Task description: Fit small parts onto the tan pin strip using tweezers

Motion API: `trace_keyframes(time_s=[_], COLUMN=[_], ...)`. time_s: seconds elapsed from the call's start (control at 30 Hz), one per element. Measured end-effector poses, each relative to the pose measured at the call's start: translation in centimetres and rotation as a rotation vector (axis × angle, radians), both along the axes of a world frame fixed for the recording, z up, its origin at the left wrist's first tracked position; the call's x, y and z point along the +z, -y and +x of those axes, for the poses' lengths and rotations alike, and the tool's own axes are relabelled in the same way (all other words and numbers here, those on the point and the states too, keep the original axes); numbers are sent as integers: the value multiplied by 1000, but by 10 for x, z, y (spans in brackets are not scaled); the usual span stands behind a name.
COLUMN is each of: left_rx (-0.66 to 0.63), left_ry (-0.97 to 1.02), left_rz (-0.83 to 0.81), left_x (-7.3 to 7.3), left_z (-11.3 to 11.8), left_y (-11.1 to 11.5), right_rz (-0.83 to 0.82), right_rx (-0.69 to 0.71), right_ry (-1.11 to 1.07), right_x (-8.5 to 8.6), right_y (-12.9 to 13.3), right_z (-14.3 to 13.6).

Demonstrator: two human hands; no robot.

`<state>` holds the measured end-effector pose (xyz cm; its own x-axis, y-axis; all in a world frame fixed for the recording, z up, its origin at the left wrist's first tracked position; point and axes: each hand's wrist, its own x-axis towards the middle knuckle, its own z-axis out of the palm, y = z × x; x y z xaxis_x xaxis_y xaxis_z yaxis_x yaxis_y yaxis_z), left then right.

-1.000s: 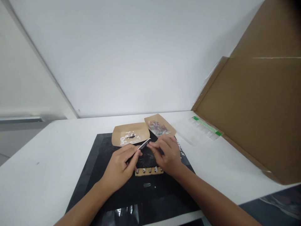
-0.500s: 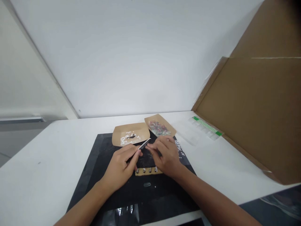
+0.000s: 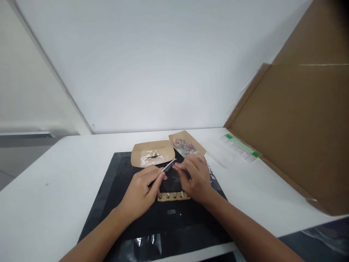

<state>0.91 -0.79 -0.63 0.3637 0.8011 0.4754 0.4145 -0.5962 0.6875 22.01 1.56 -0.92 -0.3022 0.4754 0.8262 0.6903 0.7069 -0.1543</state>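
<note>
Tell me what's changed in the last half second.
The right hand moved slightly toward the far tip of the dark, white-edged strip; the camera view shifted a little too. Nothing was visibly picked up or let go. The left hand keeps its grip on that strip; the cardboard trays and studded tan strip stayed put.

right fingers [image 3: 177, 166] drawn rightward, view dipped slightly

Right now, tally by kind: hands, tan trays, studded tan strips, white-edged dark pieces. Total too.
Left hand and right hand: 2
Tan trays: 2
Studded tan strip: 1
White-edged dark piece: 1
Total: 6
</note>
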Motion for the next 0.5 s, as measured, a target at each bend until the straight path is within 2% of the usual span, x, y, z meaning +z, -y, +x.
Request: trace_keyframes(time_s=[0.13,0.3,0.5], left_rx=[1,6,3], left_ry=[-9,-2,-6], left_rz=[-9,-3,-17], left_x=[0,-2,-3], left_z=[0,0,1], left_y=[0,1,0], right_rz=[-15,10,-11], right_rx=[40,-29,45], right_ry=[34,-39,46], right_x=[1,1,0], right_y=[0,-1,2], right_z=[1,2,-2])
